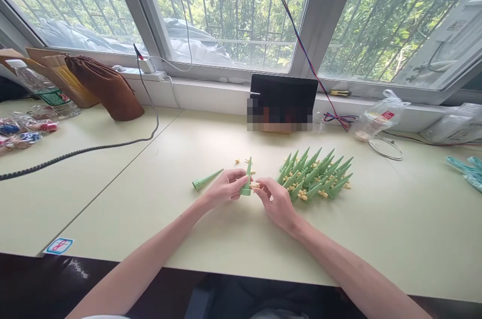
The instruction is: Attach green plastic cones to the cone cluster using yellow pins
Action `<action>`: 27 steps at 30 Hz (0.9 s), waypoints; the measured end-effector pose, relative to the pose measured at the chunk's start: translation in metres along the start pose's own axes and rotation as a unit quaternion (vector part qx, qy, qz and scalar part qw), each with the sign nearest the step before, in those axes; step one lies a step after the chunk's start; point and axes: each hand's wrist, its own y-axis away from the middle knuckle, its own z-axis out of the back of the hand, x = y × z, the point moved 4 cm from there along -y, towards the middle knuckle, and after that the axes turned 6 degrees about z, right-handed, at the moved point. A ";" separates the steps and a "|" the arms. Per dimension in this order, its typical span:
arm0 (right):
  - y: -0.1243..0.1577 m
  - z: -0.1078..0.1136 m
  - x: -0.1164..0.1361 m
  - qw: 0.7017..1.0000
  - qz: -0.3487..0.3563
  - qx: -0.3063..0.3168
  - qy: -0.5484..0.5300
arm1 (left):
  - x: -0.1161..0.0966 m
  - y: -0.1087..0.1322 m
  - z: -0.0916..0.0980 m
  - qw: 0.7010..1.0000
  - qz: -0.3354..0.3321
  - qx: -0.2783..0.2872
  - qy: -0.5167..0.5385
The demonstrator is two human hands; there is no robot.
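Note:
My left hand [225, 187] is closed round a green plastic cone [247, 177], holding it point up over the pale table [211, 228]. My right hand [276, 199] pinches a small yellow piece [255, 185] against the base of that cone. Another green cone [206, 180] lies flat on the table just left of my left hand. A few loose yellow pieces [237, 162] lie behind the hands. To the right of my right hand lies a pile of green cones [315, 175], many with yellow pieces fitted at their wide ends.
A dark tablet [283, 103] leans against the window sill behind the work. A black cable [75, 152] crosses the left table, near a brown bag [106, 87], a bottle [41, 88] and wrapped items [18, 130]. Plastic bags [378, 118] and teal parts [467, 169] lie at right.

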 end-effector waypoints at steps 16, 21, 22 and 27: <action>0.001 0.000 0.000 0.998 0.068 0.000 -0.011 | 0.003 -0.004 0.001 0.996 0.024 0.002 0.088; 0.001 0.000 -0.001 0.996 0.085 -0.013 0.004 | 0.006 -0.004 -0.002 0.997 0.014 0.003 0.080; 0.002 0.000 -0.001 0.996 0.084 -0.013 0.004 | 0.006 -0.004 -0.002 0.997 0.011 0.004 0.076; 0.004 -0.001 -0.003 0.996 0.084 -0.011 -0.001 | 0.005 -0.003 -0.003 0.998 -0.004 0.011 0.054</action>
